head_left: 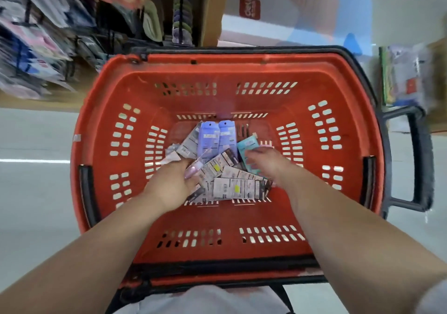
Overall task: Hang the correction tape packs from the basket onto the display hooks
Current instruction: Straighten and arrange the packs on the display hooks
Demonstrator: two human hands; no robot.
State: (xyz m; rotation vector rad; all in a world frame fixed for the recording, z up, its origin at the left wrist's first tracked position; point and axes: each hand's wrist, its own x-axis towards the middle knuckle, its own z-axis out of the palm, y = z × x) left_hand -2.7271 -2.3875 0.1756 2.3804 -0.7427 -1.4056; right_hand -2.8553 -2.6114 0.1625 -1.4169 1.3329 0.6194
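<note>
Inside slotted red plastic basket (242, 71), left hand (173, 184), right hand (267, 165) grip flat packs (238, 188).

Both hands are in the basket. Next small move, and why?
Probably lift the right hand with the teal pack its fingers curl over, clear of the basket. It lies atop the heap's edge, while the left hand is buried among the grey packs.

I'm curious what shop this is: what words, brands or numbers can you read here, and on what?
None can be read.
Red square wall sign: white characters, blurred.
Grey-white correction tape packs in the red plastic basket: print, barcodes, too small.
Purple card packs and teal pack: print too small.
Hanging packets on the left rack: blurred.
</note>
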